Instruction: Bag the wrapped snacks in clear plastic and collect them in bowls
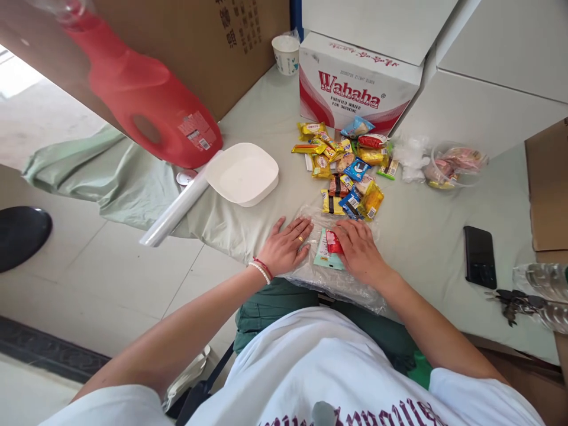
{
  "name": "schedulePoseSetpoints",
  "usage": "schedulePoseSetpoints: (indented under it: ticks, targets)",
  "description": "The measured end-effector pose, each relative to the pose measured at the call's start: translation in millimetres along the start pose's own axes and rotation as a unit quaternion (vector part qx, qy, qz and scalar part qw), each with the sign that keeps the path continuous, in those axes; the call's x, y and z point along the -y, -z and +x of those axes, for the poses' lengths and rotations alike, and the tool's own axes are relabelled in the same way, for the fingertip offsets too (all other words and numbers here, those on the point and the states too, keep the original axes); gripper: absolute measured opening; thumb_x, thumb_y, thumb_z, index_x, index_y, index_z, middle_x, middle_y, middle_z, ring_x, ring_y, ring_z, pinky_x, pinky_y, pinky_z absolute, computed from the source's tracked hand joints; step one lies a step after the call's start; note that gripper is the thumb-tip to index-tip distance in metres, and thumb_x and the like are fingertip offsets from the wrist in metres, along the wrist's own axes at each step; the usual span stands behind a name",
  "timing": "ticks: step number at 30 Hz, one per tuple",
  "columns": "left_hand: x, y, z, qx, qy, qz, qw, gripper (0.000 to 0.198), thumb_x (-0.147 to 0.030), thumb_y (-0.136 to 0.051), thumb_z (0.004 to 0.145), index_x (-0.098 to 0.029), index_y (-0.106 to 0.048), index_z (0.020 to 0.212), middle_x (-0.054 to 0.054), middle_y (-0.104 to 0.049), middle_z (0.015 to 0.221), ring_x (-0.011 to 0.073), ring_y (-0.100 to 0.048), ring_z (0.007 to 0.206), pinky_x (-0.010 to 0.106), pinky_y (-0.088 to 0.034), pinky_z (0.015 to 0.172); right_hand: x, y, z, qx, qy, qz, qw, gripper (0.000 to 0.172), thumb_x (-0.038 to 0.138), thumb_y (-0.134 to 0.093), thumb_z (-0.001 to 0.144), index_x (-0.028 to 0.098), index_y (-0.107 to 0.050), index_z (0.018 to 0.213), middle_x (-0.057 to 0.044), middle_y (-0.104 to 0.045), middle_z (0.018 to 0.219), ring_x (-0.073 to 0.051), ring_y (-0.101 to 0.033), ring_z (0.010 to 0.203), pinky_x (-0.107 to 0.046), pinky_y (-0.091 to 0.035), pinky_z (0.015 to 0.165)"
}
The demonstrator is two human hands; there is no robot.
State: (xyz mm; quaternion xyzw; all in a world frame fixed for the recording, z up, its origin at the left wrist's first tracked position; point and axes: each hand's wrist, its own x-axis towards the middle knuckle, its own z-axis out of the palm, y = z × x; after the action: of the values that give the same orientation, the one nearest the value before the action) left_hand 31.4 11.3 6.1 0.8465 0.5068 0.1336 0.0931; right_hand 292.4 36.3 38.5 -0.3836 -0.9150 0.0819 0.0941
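My left hand [287, 245] lies flat with fingers outstretched on a sheet of clear plastic film [306, 278] at the table's near edge. On the film rests a mint-green packet [325, 257] with a smaller red packet [333, 241] on top. My right hand [360, 251] is laid over the right side of both packets, its fingers extended and touching the red one; part of each packet is hidden beneath it. Just beyond my hands is a pile of small wrapped snacks [346, 163] in yellow, blue and red.
Left of the snacks stand a white plastic bowl [243, 171], a roll of clear film [177, 204] and a large red jug [151, 100]. A Wahaha carton [355, 86] and a paper cup [286, 54] are behind. Rightward are a clear tub [457, 165], a phone [480, 256], keys [510, 305] and bottles [541, 281].
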Motion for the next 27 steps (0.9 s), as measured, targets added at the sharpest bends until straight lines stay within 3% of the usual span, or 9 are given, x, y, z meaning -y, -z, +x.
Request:
schedulePoseSetpoints:
  ticks: [3, 6, 10, 12, 15, 18, 21, 24, 27]
  targets:
    - [0.7, 0.0, -0.2, 0.001, 0.0, -0.003, 1.0, 0.06, -0.038, -0.041, 0.106, -0.026, -0.035, 0.165, 0.01, -0.041, 0.168, 0.0283, -0.041, 0.156, 0.059, -0.019, 0.131, 9.9, -2.2, -6.1, 0.038, -0.004, -0.004, 0.999, 0.07, 0.05, -0.056, 0.102, 0.011, -0.042, 0.159, -0.024, -0.04, 0.165, -0.04, -0.029, 0.155, -0.074, -0.013, 0.125]
    - [3.3, 1.6, -6.5, -0.022, 0.0, 0.004, 1.0, 0.059, -0.035, -0.042, 0.106, -0.027, -0.037, 0.164, 0.011, -0.036, 0.171, 0.0292, -0.036, 0.159, 0.06, -0.016, 0.132, 8.6, 6.4, -21.4, 0.026, 0.015, 0.026, 0.999, 0.083, 0.063, -0.055, 0.1, 0.013, -0.035, 0.163, -0.024, -0.031, 0.17, -0.039, -0.024, 0.159, -0.073, -0.014, 0.126]
    - [13.3, 10.2, -25.2, -0.027, -0.063, -0.014, 0.998, 0.06, -0.021, -0.043, 0.101, -0.034, -0.045, 0.16, 0.005, -0.053, 0.161, 0.0258, -0.037, 0.158, 0.058, -0.01, 0.134, -2.4, 17.1, -73.7, 0.001, 0.094, 0.09, 0.992, 0.082, 0.065, -0.065, 0.095, 0.019, -0.042, 0.16, -0.02, -0.045, 0.162, -0.035, -0.038, 0.153, -0.064, -0.028, 0.127]
    - [20.0, 17.0, -34.1, 0.01, -0.117, -0.046, 0.992, 0.063, -0.014, -0.042, 0.097, -0.033, -0.049, 0.156, 0.004, -0.062, 0.153, 0.0221, -0.046, 0.153, 0.054, -0.012, 0.135, -5.6, 12.1, -104.1, 0.015, 0.11, 0.093, 0.989, 0.072, 0.056, -0.069, 0.095, 0.022, -0.048, 0.155, -0.017, -0.053, 0.157, -0.034, -0.046, 0.147, -0.065, -0.034, 0.125]
    - [27.0, 28.2, -42.2, 0.079, -0.152, -0.08, 0.982, 0.071, -0.011, -0.045, 0.086, -0.028, -0.051, 0.154, 0.007, -0.06, 0.155, 0.0217, -0.051, 0.149, 0.054, -0.015, 0.135, -7.0, -2.4, -131.6, 0.005, 0.084, 0.081, 0.993, 0.048, 0.024, -0.063, 0.099, 0.025, -0.057, 0.147, -0.012, -0.062, 0.149, -0.029, -0.055, 0.14, -0.061, -0.042, 0.121]
    - [26.4, 35.5, -46.1, 0.12, -0.155, -0.066, 0.978, 0.079, -0.017, -0.055, 0.076, -0.025, -0.05, 0.154, 0.011, -0.045, 0.166, 0.0278, -0.042, 0.155, 0.059, -0.012, 0.134, -7.5, -5.2, -127.8, -0.039, 0.048, 0.139, 0.988, 0.035, 0.015, -0.056, 0.1, 0.027, -0.067, 0.131, -0.01, -0.072, 0.133, -0.026, -0.065, 0.126, -0.054, -0.052, 0.112]
    - [20.3, 32.1, -50.2, 0.114, -0.167, -0.022, 0.979, 0.068, -0.031, -0.066, 0.083, -0.028, -0.054, 0.15, 0.013, -0.04, 0.169, 0.0331, -0.037, 0.158, 0.065, -0.005, 0.133, -10.4, 11.1, -105.6, -0.018, -0.011, 0.236, 0.971, 0.024, 0.026, -0.05, 0.106, 0.026, -0.071, 0.118, -0.009, -0.077, 0.111, -0.023, -0.071, 0.106, -0.045, -0.059, 0.097]
    - [12.3, 20.2, -53.5, 0.069, -0.161, -0.003, 0.984, 0.047, -0.048, -0.066, 0.094, -0.03, -0.064, 0.137, 0.012, -0.054, 0.16, 0.0325, -0.042, 0.155, 0.066, -0.001, 0.132, -16.4, 31.6, -83.1, 0.052, -0.098, 0.3, 0.947, 0.039, 0.043, -0.039, 0.11, 0.023, -0.071, 0.1, -0.006, -0.075, 0.089, -0.02, -0.07, 0.083, -0.036, -0.058, 0.08]
    - [2.8, 9.9, -51.3, 0.02, -0.112, -0.032, 0.993, 0.023, -0.039, -0.057, 0.102, -0.029, -0.074, 0.115, 0.007, -0.07, 0.141, 0.0274, -0.046, 0.152, 0.061, -0.01, 0.133, -22.3, 40.9, -68.6, 0.115, -0.166, 0.327, 0.923, 0.053, 0.055, -0.033, 0.109, 0.022, -0.066, 0.085, -0.002, -0.07, 0.076, -0.018, -0.063, 0.067, -0.032, -0.052, 0.069]
